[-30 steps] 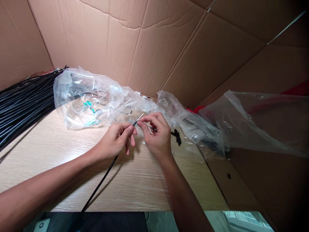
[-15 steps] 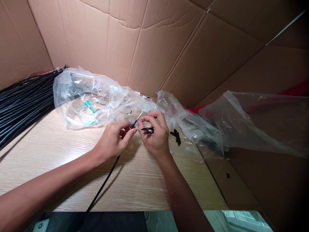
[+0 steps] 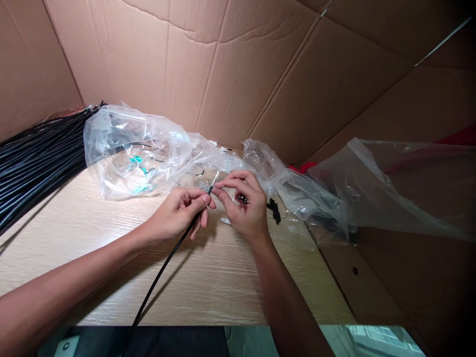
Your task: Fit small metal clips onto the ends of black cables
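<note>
My left hand [image 3: 178,215] pinches a thin black cable [image 3: 163,270] close to its end, and bare silvery wire strands [image 3: 214,182] stick out past my fingertips. The cable runs down toward my body and off the table edge. My right hand [image 3: 243,206] sits against the cable end, with its fingertips touching the strands. A small black part [image 3: 242,199] shows between its curled fingers, mostly hidden. Both hands hover just above the wood-grain table [image 3: 92,233].
A thick bundle of black cables [image 3: 40,158] lies at the left, beside a clear plastic bag [image 3: 126,153] holding teal pieces. Small black parts [image 3: 274,210] lie on the table. Cardboard sheets [image 3: 223,74] line the back, and loose clear plastic [image 3: 394,188] hangs at the right.
My hands have come closer together around the cable end. The small black part, earlier showing clearly at my right fingertips, now sits mostly hidden inside my right hand's fingers.
</note>
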Motion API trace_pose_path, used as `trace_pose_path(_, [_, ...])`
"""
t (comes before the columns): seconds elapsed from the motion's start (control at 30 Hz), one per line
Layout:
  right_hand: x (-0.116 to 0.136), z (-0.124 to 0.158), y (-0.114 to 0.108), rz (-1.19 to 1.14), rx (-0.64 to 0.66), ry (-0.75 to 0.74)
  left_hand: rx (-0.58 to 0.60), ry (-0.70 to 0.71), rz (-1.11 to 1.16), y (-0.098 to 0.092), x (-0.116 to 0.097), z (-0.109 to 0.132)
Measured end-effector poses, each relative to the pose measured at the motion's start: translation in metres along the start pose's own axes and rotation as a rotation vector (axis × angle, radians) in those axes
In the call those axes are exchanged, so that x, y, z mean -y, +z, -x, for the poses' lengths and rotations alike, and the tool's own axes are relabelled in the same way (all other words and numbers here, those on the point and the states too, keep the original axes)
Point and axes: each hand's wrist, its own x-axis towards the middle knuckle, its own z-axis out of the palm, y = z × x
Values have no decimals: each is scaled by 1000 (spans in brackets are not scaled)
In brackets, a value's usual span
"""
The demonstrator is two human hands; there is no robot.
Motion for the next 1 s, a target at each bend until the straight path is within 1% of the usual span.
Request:
trace_pose_path(0.07, [2,-1,-1,-3,15,-14,-10,-7,-33,0,1,0])
trace_pose_path(0.13, [4,-2,-2,7,42,-21,-37,6,-133,0,2,2])
trace_pose_path(0.23, [6,-1,-3,-9,60,26,-32,14,-219,2,3,5])
trace_pose_path(0.37, [5,1,-3,-88,70,155,16,-28,-103,3,0,6])
trace_pose_path(0.53, [6,2,-3,-131,39,243,50,-66,75,0,-2,3])
trace_pose_path(0.63, [6,1,-3,-119,31,221,70,-74,149,-1,0,1])
trace_pose_path(0.8, [4,1,-2,-98,67,65,61,-74,147,-1,3,0])
trace_pose_path(0.87, [3,2,0,-111,71,66,47,-69,133,-2,4,0])
trace_pose_path(1.0, [3,5,3,-149,105,128,35,-53,109,-3,4,-1])
